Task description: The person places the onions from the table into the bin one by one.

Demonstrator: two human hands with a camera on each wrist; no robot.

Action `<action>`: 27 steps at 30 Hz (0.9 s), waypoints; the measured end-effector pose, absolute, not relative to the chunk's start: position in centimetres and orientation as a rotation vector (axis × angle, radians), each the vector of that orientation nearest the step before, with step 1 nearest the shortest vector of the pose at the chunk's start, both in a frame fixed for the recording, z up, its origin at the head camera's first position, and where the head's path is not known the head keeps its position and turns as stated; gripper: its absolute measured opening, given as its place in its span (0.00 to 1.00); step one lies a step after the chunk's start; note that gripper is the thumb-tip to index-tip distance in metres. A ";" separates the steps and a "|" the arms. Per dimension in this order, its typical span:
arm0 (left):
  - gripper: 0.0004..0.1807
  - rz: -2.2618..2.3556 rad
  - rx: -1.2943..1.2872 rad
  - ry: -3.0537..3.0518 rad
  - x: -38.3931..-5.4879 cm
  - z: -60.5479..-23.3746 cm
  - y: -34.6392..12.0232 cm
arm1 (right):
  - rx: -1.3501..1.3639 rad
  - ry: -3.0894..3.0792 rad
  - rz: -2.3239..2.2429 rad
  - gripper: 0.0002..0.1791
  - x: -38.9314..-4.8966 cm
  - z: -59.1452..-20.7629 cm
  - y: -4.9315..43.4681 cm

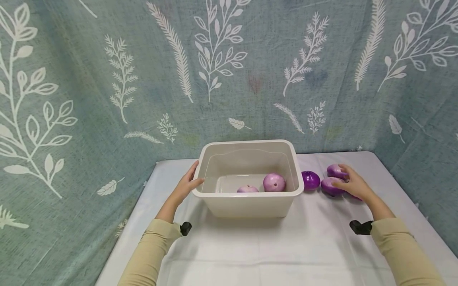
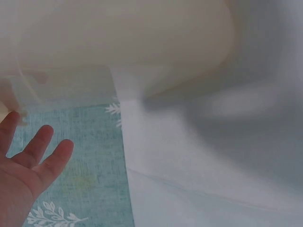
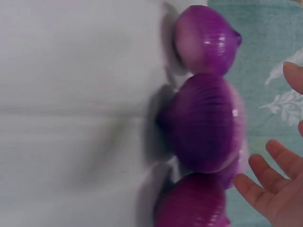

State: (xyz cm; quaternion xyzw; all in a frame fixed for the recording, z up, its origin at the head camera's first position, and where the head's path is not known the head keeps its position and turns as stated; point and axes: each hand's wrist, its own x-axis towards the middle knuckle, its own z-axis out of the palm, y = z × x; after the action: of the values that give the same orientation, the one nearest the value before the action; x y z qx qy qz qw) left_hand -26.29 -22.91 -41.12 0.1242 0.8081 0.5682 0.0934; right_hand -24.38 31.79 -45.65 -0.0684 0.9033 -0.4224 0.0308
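A beige plastic bin [image 1: 250,204] stands on the table, with a pale purple onion [image 1: 274,182] inside and a second onion [image 1: 248,189] partly hidden by the front wall. My left hand [image 1: 186,183] is at the bin's left rim, its fingers spread and fairly straight in the left wrist view. My right hand [image 1: 356,186] hovers over several purple onions right of the bin, fingers extended and apart. Below it are a middle onion [image 3: 206,123] and a reddish-purple onion [image 3: 191,203]. A dark purple onion [image 1: 310,180] lies closest to the bin; another onion [image 1: 335,171] sits farther back.
A white cloth [image 1: 257,250] covers the table. Behind and along both sides hangs a blue-green curtain [image 1: 257,79] with white leaf prints, close to the table's back edge.
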 end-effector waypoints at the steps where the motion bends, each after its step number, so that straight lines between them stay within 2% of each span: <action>1: 0.40 1.685 0.370 2.404 -26.5 -41.4 -23.0 | -0.216 2.785 -1.311 0.45 -24.4 -45.9 31.8; 5: 0.40 1.680 0.366 2.413 -27.2 -42.3 -23.4 | -0.207 2.797 -1.309 0.44 -24.2 -47.0 31.8; 13: 0.40 1.680 0.359 2.395 -25.8 -40.4 -22.6 | -0.207 2.896 -1.237 0.44 -24.5 -48.5 31.4; 18: 0.40 1.684 0.352 2.385 -26.6 -41.4 -23.0 | -0.214 2.960 -1.212 0.43 -24.9 -49.4 30.9; 22: 0.41 1.676 0.341 2.397 -27.2 -42.3 -23.5 | -0.166 2.928 -1.244 0.44 -25.2 -50.2 30.5; 27: 0.41 1.677 0.355 2.396 -26.5 -41.3 -23.1 | -0.043 2.826 -1.309 0.46 -25.3 -51.3 30.1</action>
State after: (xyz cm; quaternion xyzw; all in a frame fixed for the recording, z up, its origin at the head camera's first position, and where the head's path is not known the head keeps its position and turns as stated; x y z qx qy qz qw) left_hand -26.53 -23.07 -41.32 0.1198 0.8093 0.5667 0.0977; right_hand -25.27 30.14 -51.27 -0.0137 0.9072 -0.4202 0.0134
